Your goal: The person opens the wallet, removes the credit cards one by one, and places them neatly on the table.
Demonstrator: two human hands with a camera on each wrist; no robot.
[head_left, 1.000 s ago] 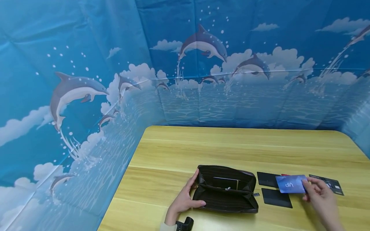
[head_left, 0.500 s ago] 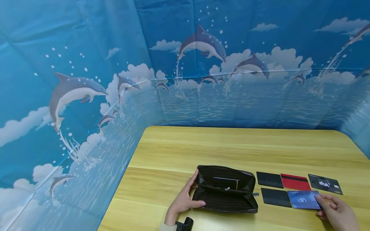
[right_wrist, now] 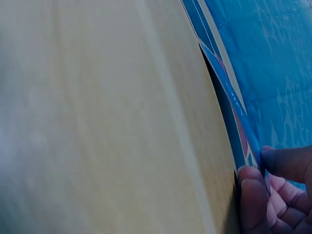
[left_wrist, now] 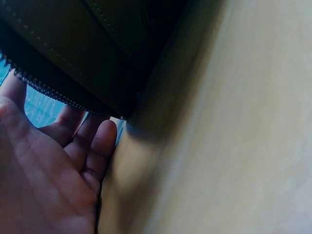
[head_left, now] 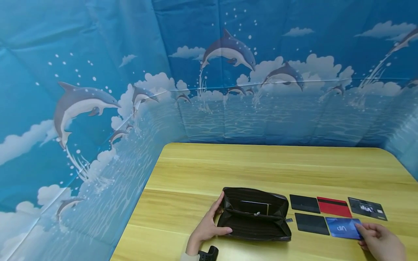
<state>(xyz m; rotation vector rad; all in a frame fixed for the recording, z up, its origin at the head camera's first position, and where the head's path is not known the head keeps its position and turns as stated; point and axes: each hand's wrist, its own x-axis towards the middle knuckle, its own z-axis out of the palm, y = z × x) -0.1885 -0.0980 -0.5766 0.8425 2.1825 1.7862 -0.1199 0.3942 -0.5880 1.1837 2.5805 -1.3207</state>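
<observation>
My left hand [head_left: 208, 225] grips the left end of a black zip wallet [head_left: 254, 232], which stands spread wide on the table. In the left wrist view the fingers [left_wrist: 100, 151] curl at the wallet's toothed zip edge [left_wrist: 58, 95]. A blue VIP card [head_left: 341, 227] is pinched at its right edge between thumb and fingers of my right hand [head_left: 382, 239]. The right wrist view shows this blue card [right_wrist: 229, 92] tilted, the pinched end raised above the table. Left of it lies a plain black card [head_left: 311, 223].
Behind these lie another black card [head_left: 304, 203], a red card with a dark stripe [head_left: 334, 207] and a black Vip card [head_left: 367, 208]. A zip pull [head_left: 289, 220] sticks out at the wallet's right. The wooden table [head_left: 261, 163] ends at a dolphin-print curtain [head_left: 245, 119].
My right hand has carried the blue VIP card right and toward me, beside the near black card, uncovering the red card. The left hand and wallet have stayed put.
</observation>
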